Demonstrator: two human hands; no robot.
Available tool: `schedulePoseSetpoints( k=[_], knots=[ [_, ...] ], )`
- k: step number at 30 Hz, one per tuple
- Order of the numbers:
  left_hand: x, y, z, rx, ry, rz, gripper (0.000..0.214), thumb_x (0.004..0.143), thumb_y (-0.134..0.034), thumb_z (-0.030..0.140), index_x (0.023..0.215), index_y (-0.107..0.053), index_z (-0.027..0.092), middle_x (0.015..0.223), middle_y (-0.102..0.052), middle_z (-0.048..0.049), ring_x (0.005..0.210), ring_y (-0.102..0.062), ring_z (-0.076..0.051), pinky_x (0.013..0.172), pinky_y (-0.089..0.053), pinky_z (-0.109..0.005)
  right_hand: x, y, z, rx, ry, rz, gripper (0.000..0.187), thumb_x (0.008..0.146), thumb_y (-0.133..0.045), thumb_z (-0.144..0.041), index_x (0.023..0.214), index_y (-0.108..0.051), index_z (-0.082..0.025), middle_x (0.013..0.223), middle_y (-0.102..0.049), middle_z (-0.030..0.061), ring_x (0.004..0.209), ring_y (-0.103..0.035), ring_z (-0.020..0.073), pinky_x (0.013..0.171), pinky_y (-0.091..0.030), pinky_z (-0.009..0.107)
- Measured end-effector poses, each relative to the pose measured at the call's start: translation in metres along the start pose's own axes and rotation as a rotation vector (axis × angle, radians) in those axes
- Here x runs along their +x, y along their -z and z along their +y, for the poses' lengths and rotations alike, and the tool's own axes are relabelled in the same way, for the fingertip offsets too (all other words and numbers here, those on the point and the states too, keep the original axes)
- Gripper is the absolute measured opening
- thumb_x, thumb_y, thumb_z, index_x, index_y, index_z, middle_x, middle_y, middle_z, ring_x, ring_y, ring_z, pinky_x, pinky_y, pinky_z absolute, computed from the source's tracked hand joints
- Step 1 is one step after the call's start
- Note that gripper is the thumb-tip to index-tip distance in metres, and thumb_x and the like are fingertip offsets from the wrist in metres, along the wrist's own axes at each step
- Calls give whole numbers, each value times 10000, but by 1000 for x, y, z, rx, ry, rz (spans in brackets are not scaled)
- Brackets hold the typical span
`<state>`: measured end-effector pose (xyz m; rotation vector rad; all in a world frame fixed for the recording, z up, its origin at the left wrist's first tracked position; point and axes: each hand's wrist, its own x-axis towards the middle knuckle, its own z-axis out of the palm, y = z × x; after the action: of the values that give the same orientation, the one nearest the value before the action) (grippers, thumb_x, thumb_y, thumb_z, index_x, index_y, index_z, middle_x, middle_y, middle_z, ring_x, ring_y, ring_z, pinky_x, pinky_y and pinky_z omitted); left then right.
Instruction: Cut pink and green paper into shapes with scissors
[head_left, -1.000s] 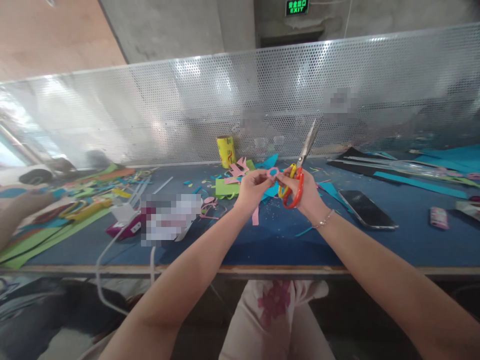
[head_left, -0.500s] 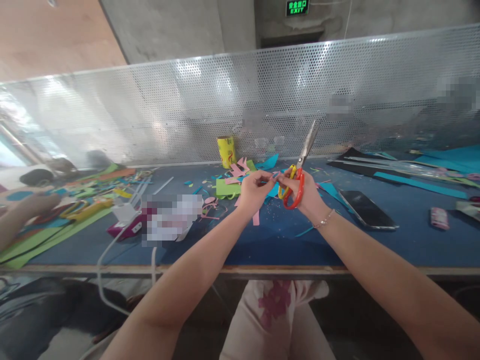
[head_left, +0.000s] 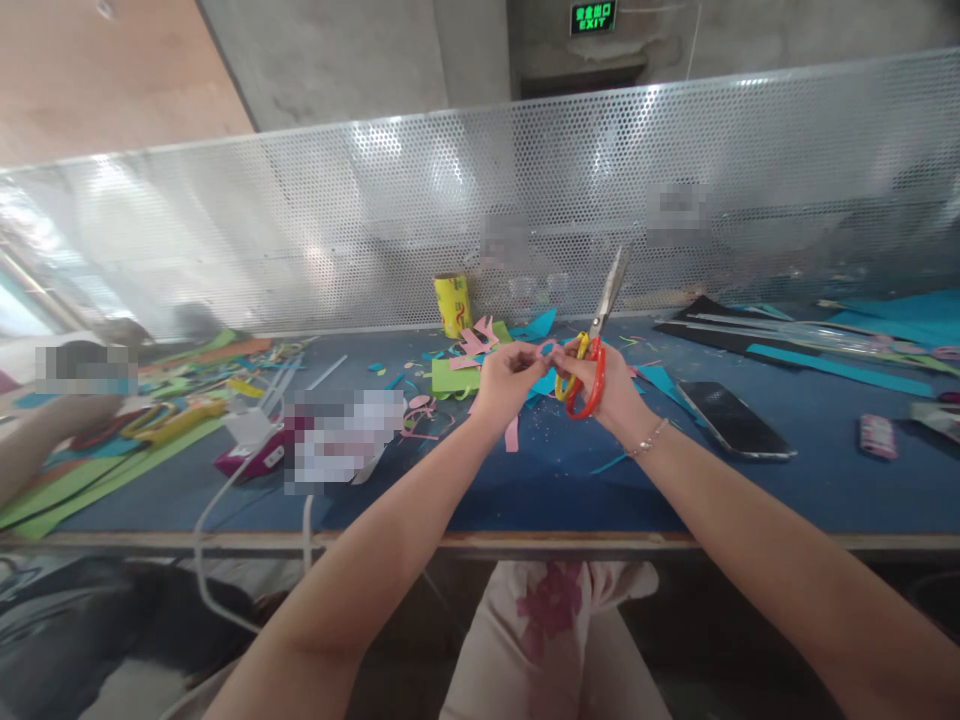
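Observation:
Between my two hands is a small curved piece of pink paper (head_left: 551, 346). My left hand (head_left: 504, 385) pinches its left side between thumb and fingers. My right hand (head_left: 616, 390) has its fingertips at the other side of the piece. Scissors (head_left: 596, 325) with red and yellow handles hang on my right hand, blades pointing up and away; how the fingers pass through the handles is partly hidden. Under and around the hands lie green paper (head_left: 450, 376), pink scraps (head_left: 512, 434) and blue paper (head_left: 658, 382).
A phone (head_left: 733, 418) lies to the right, near a small pink item (head_left: 877, 436). A yellow roll (head_left: 451, 304) stands by the perforated metal screen (head_left: 337, 220). On the left are a purple power strip (head_left: 251, 455) with cables and another person's arm (head_left: 56, 435).
The pink piece between my fingertips has turned, and its curved shape now shows more plainly. The scissors have tipped slightly to the left. Both hands stay in nearly the same place.

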<state>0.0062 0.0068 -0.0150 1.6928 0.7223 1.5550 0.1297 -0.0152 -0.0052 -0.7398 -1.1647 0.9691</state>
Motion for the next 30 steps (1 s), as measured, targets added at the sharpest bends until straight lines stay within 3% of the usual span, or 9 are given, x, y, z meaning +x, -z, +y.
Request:
schedulePoseSetpoints(
  k=[9, 14, 20, 25, 28, 30],
  knots=[
    [-3, 1, 3, 237, -199, 20, 51, 652, -593, 192, 662, -642, 192, 669, -601, -22, 628, -534, -122, 619, -443, -262, 3, 5, 8, -122, 75, 25, 242, 556, -687, -285, 647, -486, -183, 584, -492, -35, 531, -478, 96, 515, -401, 261],
    [-4, 1, 9, 392, -350, 5, 144, 644, -546, 112, 641, -645, 217, 636, -586, -17, 625, -513, -132, 648, -416, -280, 0, -1, 5, 2, 34, 49, 266, 536, -689, -257, 613, -446, -181, 578, -452, -45, 528, -468, 83, 522, -415, 257],
    [-4, 4, 8, 485, -438, -92, 153, 689, -526, 134, 677, -643, 232, 693, -601, -33, 703, -524, -152, 708, -403, -293, 0, -2, 8, 239, -63, 69, 287, 501, -693, -192, 630, -436, -190, 670, -476, -39, 618, -520, 92, 642, -487, 287],
    [-3, 6, 4, 587, -568, -142, 152, 731, -509, 165, 741, -648, 226, 712, -604, -38, 708, -530, -142, 710, -404, -283, 1, 0, 11, 200, -59, 46, 273, 542, -666, -220, 616, -404, -196, 638, -476, -41, 607, -535, 103, 620, -502, 292],
    [-3, 5, 3, 569, -578, -111, 148, 724, -508, 150, 707, -643, 206, 693, -609, -34, 689, -535, -132, 680, -415, -278, 1, -1, 11, 278, -106, 85, 246, 529, -655, -158, 617, -428, -189, 633, -479, -53, 583, -528, 85, 630, -502, 278],
    [-3, 3, 4, 515, -514, -69, 124, 701, -528, 144, 675, -639, 195, 665, -609, -25, 665, -536, -126, 662, -423, -276, 1, -1, 11, 339, -147, 111, 245, 507, -651, -109, 605, -438, -182, 617, -479, -62, 563, -521, 71, 644, -501, 264]
  ],
)
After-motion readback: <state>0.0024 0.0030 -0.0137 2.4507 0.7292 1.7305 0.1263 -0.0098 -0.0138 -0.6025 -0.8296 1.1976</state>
